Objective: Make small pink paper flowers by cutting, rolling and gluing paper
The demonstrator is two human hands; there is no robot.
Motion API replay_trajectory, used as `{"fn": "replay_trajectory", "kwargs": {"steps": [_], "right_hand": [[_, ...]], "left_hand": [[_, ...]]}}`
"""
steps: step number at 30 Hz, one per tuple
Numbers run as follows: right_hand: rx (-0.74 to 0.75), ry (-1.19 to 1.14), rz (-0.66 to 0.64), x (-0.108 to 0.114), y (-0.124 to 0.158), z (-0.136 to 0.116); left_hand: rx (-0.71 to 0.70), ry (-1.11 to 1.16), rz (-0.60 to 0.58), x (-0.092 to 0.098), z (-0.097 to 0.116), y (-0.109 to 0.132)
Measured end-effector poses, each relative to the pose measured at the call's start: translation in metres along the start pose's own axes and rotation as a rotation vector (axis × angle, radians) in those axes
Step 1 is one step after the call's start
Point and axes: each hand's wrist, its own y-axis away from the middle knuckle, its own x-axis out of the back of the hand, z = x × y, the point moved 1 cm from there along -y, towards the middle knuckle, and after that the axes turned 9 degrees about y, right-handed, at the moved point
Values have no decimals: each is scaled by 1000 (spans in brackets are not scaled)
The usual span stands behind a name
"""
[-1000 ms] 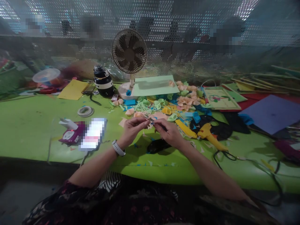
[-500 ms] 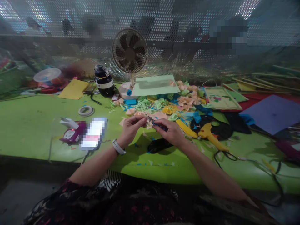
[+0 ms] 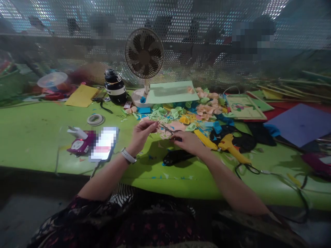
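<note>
My left hand (image 3: 141, 132) is raised over the green table (image 3: 38, 137), its fingers pinched on a small pale scrap of paper that I can barely make out. My right hand (image 3: 188, 141) is closed round small scissors (image 3: 169, 131), whose blades point left toward the left fingertips. A white watch (image 3: 126, 155) sits on my left wrist. A black object (image 3: 176, 156) lies on the table just under my right hand. Behind both hands spreads a heap of cut paper petals (image 3: 186, 113) in pink, green, yellow and blue.
A yellow glue gun (image 3: 231, 146) with a trailing cord lies right of my right hand. A phone (image 3: 103, 148), a purple gadget (image 3: 79, 146) and a tape roll (image 3: 95, 119) lie to the left. A fan (image 3: 144, 55), black bottle (image 3: 115, 88) and purple sheet (image 3: 301, 124) stand behind.
My hands have drawn slightly apart. The left hand has lifted a little and the scissors now angle up to the left. The view has shifted a little.
</note>
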Motion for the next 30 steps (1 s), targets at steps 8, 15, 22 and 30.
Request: {"fn": "replay_trajectory", "kwargs": {"steps": [8,15,22,30], "right_hand": [[58,-78,393,12,4,-15],[200,28,477,14,9,-31],[248,118,474,10,10,-29],[251,155,450,9,9,-28]], "left_hand": [[-266,-379,-290,-2,-5,5],[-562,-625,-489,-4,-9,9],[-662,-735,-545,-5,-7,11],[-619,-719,-533,-5,-10,11]]}}
